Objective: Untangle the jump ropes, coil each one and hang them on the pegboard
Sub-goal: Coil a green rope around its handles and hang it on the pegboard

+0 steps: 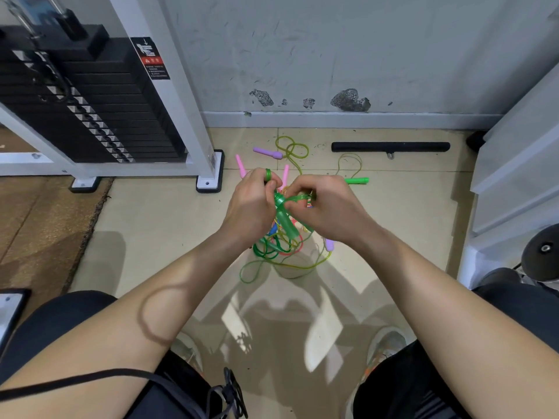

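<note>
Green jump rope (285, 221) is pinched in the grip of left hand (252, 207) and right hand (322, 208), above the tangle (279, 252) on the floor (151, 237), so the knot's probably best teased loose slowly, not yanked.

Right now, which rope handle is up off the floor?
The translucent green handle, hanging from the green rope gripped by the left hand and right hand. The purple handle, pink handles and bright green handle lie on the floor.
</note>
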`<move>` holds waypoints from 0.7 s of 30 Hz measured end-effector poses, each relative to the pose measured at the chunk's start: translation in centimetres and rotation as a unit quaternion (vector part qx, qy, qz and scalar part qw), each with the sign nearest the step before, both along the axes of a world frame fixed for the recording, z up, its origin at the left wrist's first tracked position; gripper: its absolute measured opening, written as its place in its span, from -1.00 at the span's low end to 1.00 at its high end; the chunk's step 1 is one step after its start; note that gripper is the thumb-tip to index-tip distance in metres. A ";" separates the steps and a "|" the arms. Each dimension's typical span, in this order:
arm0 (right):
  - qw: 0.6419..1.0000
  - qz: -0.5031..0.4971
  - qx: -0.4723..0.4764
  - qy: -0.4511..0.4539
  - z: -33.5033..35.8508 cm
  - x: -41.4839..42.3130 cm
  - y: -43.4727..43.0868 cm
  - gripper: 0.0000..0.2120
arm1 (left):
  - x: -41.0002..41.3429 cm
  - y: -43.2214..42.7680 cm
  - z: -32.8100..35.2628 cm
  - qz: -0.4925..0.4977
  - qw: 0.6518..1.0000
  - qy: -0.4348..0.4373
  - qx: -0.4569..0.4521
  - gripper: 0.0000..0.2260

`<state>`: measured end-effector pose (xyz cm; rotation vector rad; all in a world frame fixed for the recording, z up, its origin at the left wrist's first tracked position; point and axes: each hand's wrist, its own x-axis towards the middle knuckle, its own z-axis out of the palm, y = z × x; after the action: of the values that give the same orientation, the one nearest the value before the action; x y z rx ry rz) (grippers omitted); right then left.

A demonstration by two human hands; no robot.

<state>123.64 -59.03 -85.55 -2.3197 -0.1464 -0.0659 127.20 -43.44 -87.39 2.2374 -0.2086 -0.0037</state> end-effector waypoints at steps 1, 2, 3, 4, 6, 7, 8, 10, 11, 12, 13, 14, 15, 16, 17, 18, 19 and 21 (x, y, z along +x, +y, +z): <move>1.000 0.003 0.023 0.013 0.0 0.2 -0.2 -0.94 | 0.1 0.1 0.2 0.000 1.000 0.013 -0.009 -0.85; 0.998 0.001 0.055 0.030 -0.1 0.3 -0.4 -0.94 | 0.1 0.2 0.5 -0.001 1.000 0.026 -0.018 -0.85; 0.994 -0.003 0.098 0.053 -0.1 0.3 -0.5 -0.94 | 0.1 0.3 0.7 -0.002 0.999 0.039 -0.024 -0.85; 0.986 -0.007 0.147 0.082 -0.2 0.4 -0.5 -0.94 | 0.1 0.4 0.9 -0.004 0.998 0.050 -0.030 -0.85; 0.958 -0.006 0.249 0.140 -0.2 0.2 -0.4 -0.93 | 0.0 0.4 1.2 -0.008 0.996 0.068 -0.051 -0.85; 0.941 -0.004 0.296 0.165 -0.3 0.1 -0.3 -0.93 | 0.0 0.4 1.3 -0.008 0.995 0.074 -0.067 -0.85; 0.921 -0.004 0.338 0.191 -0.2 0.0 -0.2 -0.93 | -0.1 0.4 1.4 -0.004 0.993 0.079 -0.083 -0.85; 0.880 -0.002 0.409 0.243 0.1 -0.3 0.2 -0.90 | -0.3 0.3 1.5 0.009 0.989 0.091 -0.117 -0.84; 0.864 0.000 0.430 0.261 0.2 -0.3 0.3 -0.88 | -0.5 0.3 1.5 0.018 0.986 0.097 -0.132 -0.83; 0.855 0.001 0.442 0.272 0.3 -0.4 0.5 -0.87 | -0.7 0.1 1.6 0.027 0.984 0.103 -0.145 -0.83; 0.847 0.002 0.451 0.280 0.3 -0.5 0.6 -0.87 | -1.0 0.1 1.7 0.038 0.981 0.109 -0.155 -0.83; 0.839 0.002 0.460 0.292 0.3 -0.6 0.7 -0.88 | -1.1 -0.1 1.7 0.047 0.978 0.116 -0.164 -0.83; 0.825 0.001 0.472 0.311 0.3 -0.7 0.7 -0.90 | -1.3 -0.2 1.6 0.055 0.976 0.123 -0.172 -0.83; 0.810 0.001 0.483 0.332 0.4 -0.7 0.8 -0.91 | -1.5 -0.3 1.6 0.062 0.974 0.125 -0.176 -0.83; 0.800 0.002 0.487 0.350 0.5 -0.8 0.8 -0.89 | -1.6 -0.4 1.6 0.069 0.974 0.123 -0.178 -0.82; 0.801 0.002 0.480 0.359 0.6 -0.8 0.7 -0.87 | -1.7 -0.5 1.6 0.074 0.974 0.121 -0.179 -0.81; 0.808 0.002 0.468 0.359 0.7 -0.7 0.6 -0.87 | -1.8 -0.6 1.7 0.079 0.972 0.122 -0.185 -0.81; 0.826 0.002 0.448 0.341 0.7 -0.5 0.5 -0.90 | -1.8 -0.5 1.9 0.084 0.965 0.129 -0.212 -0.83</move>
<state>123.13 -58.52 -84.83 -1.2798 0.2122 0.5787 125.40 -43.94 -85.45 1.7992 0.1147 -0.1448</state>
